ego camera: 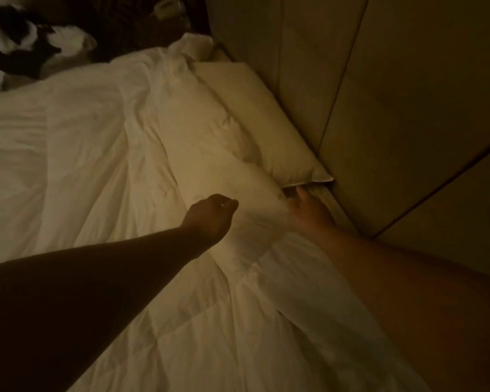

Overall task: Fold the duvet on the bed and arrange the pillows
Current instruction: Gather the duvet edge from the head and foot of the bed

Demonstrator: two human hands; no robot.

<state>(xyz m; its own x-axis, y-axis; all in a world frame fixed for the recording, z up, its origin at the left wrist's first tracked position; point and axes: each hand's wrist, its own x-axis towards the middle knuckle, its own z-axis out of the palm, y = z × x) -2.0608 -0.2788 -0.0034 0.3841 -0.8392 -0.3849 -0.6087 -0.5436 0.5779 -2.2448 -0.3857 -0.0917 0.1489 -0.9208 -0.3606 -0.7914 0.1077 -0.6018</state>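
A white duvet (pixel 91 154) lies crumpled over the bed and fills most of the view. A cream pillow (pixel 263 123) lies flat along the padded headboard (pixel 379 94) at the right. My left hand (pixel 212 219) is curled into a fist and grips a raised fold of the duvet near the middle. My right hand (pixel 309 210) reaches to the near corner of the pillow, its fingertips hidden under the pillow's edge and the duvet fold. The light is dim.
A heap of black-and-white cloth (pixel 26 43) lies beyond the bed at the top left. A dark piece of furniture (pixel 164 15) with a small pale object on it stands past the bed's far corner. The headboard walls in the right side.
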